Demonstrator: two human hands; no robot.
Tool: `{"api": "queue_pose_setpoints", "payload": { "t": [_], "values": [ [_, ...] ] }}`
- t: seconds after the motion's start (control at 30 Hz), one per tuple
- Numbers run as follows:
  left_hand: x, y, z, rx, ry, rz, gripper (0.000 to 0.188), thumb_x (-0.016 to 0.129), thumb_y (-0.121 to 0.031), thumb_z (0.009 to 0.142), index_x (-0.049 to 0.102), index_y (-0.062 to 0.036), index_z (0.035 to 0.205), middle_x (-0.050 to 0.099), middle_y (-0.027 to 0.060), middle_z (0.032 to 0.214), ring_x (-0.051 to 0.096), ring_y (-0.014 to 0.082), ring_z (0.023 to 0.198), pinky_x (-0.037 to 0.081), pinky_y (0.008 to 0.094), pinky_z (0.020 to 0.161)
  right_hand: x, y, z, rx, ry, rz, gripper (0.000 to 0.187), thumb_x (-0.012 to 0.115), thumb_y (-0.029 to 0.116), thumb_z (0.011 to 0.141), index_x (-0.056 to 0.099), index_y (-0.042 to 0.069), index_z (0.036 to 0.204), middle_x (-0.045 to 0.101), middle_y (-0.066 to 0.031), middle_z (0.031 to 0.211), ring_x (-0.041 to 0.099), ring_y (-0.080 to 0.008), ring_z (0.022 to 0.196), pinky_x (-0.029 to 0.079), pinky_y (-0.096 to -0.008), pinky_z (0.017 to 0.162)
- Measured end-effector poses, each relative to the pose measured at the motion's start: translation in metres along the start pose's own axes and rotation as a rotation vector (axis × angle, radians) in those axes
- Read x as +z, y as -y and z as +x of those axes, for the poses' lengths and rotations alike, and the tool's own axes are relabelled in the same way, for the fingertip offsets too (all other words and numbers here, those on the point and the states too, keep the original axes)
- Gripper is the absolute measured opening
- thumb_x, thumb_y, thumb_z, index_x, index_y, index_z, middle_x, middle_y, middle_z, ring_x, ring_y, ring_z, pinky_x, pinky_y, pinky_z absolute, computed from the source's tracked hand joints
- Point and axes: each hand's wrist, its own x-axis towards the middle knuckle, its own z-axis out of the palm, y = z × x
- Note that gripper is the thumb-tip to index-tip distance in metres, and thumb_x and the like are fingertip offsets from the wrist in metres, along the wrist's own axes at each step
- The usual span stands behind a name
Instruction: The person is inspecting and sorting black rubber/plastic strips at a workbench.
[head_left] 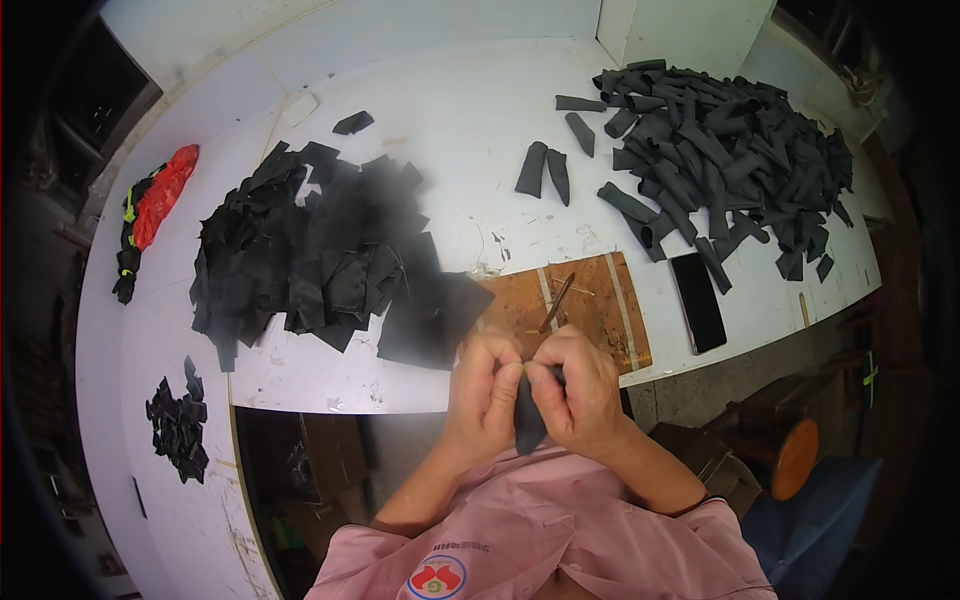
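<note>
Close to my body, at the table's front edge, both hands are closed on one dark grey fabric piece point(528, 428) that hangs down between them. My left hand point(484, 392) pinches its upper edge between thumb and fingers, and my right hand point(582, 392) does the same right beside it. The thumbs nearly meet, and the fingers hide most of the piece's top. Just beyond the hands lies a brown wooden board point(612, 300) with a thin, dark pointed tool point(558, 302) on it. Flat black fabric pieces point(330, 265) are heaped left of the board.
Rolled dark grey fabric tubes point(720, 160) form a large pile at the far right. A black phone point(698, 305) lies right of the board. Small black scraps point(178, 425) and a red plastic bag point(165, 195) rest at the left. An orange-topped stool point(795, 458) stands below the right edge.
</note>
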Motion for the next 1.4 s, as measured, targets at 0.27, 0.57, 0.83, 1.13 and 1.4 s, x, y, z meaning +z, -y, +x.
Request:
{"api": "queue_pose_setpoints", "payload": {
  "t": [0.27,0.57,0.83,1.13,1.4],
  "values": [
    [0.008,-0.003,-0.007,-0.203,-0.070,-0.346,0.009,0.044,-0.013,0.089,0.044,-0.0044,0.087,0.047,0.0033,0.079,0.043,0.0110,0.069,0.035,0.0234,0.062,-0.005,-0.005,-0.001,0.335,0.045,0.356,0.005,0.053,0.004,0.080,0.049,0.002,0.082,0.051,-0.0061,0.072,0.052,-0.0140,0.061,0.040,-0.0249,0.054],
    [0.007,-0.006,-0.006,-0.364,-0.126,-0.649,0.013,0.053,-0.009,0.086,0.051,-0.0008,0.096,0.054,0.0008,0.082,0.049,0.0049,0.073,0.041,0.0176,0.065,-0.008,-0.012,-0.005,0.489,0.032,0.671,0.004,0.055,0.003,0.081,0.052,0.002,0.084,0.052,0.0014,0.078,0.047,-0.0032,0.069,0.038,-0.0174,0.060],
    [0.009,-0.006,-0.004,-0.356,-0.203,-0.444,0.006,0.056,-0.002,0.082,0.054,-0.0001,0.087,0.057,0.0032,0.080,0.051,0.0068,0.068,0.042,0.0188,0.061,-0.001,-0.017,-0.007,0.313,-0.036,0.477,0.010,0.059,0.000,0.076,0.053,0.002,0.083,0.052,-0.0043,0.075,0.052,-0.0128,0.064,0.041,-0.0233,0.056],
    [0.014,-0.003,-0.001,0.197,-0.251,0.373,0.010,0.053,0.006,0.072,0.052,0.0003,0.080,0.051,0.0131,0.072,0.049,0.0298,0.059,0.041,0.0321,0.054,0.015,-0.006,-0.002,0.095,-0.044,-0.010,0.012,0.058,0.001,0.072,0.048,0.003,0.077,0.049,-0.0108,0.071,0.051,-0.0272,0.060,0.041,-0.0335,0.051],
    [0.013,-0.012,-0.007,-0.069,-0.189,0.236,0.010,0.054,0.007,0.073,0.052,-0.0002,0.080,0.052,0.0134,0.072,0.051,0.0296,0.061,0.042,0.0323,0.055,0.013,-0.007,0.002,0.058,-0.079,-0.058,0.013,0.059,-0.001,0.068,0.048,0.003,0.074,0.049,-0.0096,0.070,0.050,-0.0282,0.061,0.040,-0.0354,0.052]
  ]
}}
